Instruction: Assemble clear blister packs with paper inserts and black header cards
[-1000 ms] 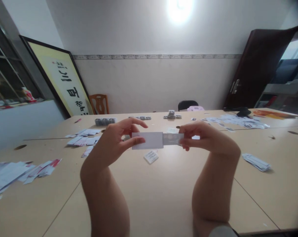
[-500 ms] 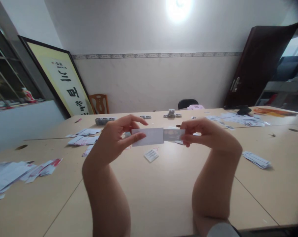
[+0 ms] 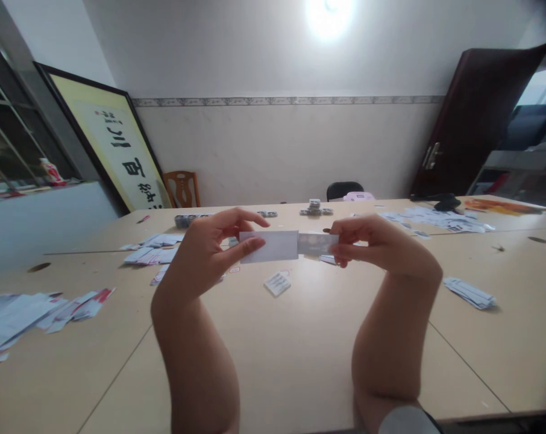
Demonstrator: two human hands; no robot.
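Above the middle of the table, my left hand (image 3: 219, 247) pinches the left end of a small white paper sleeve (image 3: 277, 247), thumb in front and fingers behind. From the sleeve's right edge sticks out a greyish, shiny card or film (image 3: 316, 243). Its far end is gripped between the thumb and fingers of my right hand (image 3: 358, 241). How far the greyish piece reaches into the sleeve is hidden. Below them, a small stack of white printed cards (image 3: 277, 284) lies on the table.
Paper slips lie in piles at the left (image 3: 15, 319) and far right (image 3: 454, 218). A stack of folded papers (image 3: 469, 293) is right of my arm. Small grey stacks (image 3: 314, 208) stand along the back of the wooden table (image 3: 295, 361). A framed scroll (image 3: 119, 144) leans behind.
The sleeve and the greyish piece have risen very slightly with both hands. Both grips stay the same, and the greyish piece sticks out about as far as before.
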